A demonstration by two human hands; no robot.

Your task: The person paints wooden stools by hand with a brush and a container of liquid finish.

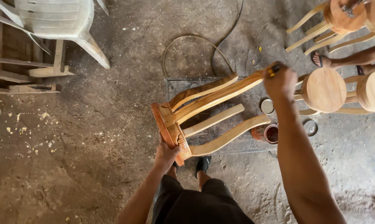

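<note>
A small wooden stool (204, 112) lies tilted on its side in front of me, its round reddish seat toward the left and its curved legs pointing right. My left hand (166, 154) grips the rim of the seat from below. My right hand (280, 81) is closed on a brush (273, 69) with a yellow band, held at the end of the upper stool leg. That leg looks darker and glossy. An open tin of dark red-brown varnish (267, 133) stands on the floor under my right forearm, its lid (267, 106) lying beside it.
Several unfinished stools (324, 89) stand at the right and top right, with another person's sandalled foot (320, 60) among them. A white plastic chair (59, 20) and wooden slats (25, 70) sit top left. A cable loop (195, 45) lies on the dusty floor.
</note>
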